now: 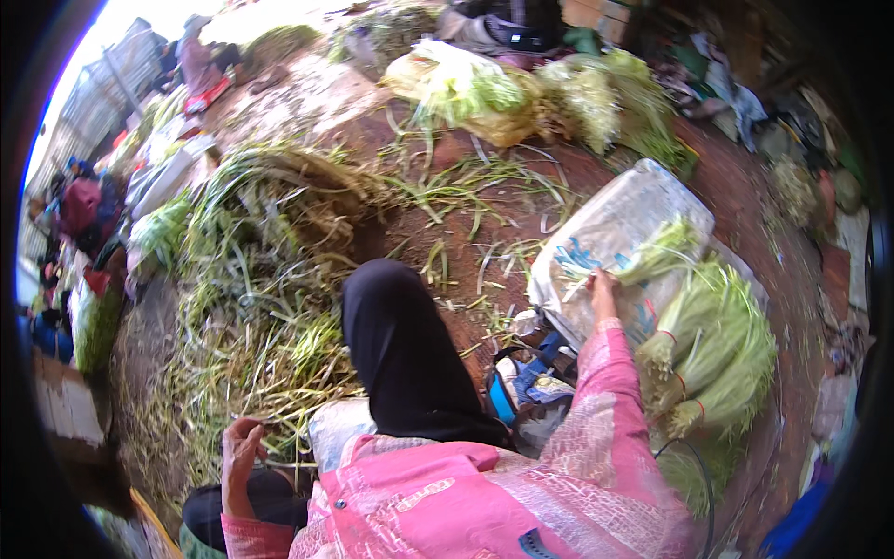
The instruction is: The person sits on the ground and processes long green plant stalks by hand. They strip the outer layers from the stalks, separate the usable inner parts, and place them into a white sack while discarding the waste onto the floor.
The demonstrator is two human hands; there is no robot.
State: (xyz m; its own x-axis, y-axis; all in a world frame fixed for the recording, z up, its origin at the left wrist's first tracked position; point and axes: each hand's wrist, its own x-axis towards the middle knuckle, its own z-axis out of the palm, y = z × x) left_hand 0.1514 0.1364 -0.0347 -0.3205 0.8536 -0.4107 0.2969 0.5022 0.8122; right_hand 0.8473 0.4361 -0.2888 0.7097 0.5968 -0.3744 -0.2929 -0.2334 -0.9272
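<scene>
My right hand (602, 281) reaches over a white woven sack (594, 223) with blue marks and grips the pale stalk end of a small bunch of green stalks (660, 253). To its lower right lie several bundles of long green stalks (726, 335), tied with red bands near their pale ends. My left hand (242, 441) is raised at the lower left, fingers curled, over loose green and yellowed leaves; whether it holds anything is not clear. A large heap of leafy trimmings (244, 279) lies left of my knee.
Loose leaves (482, 182) litter the reddish ground. Further back lie more stalk bunches (475, 84), partly on yellow sacking. A bag with blue parts (524, 384) lies between my knee and right arm. Other people sit at the upper left, left edge and top.
</scene>
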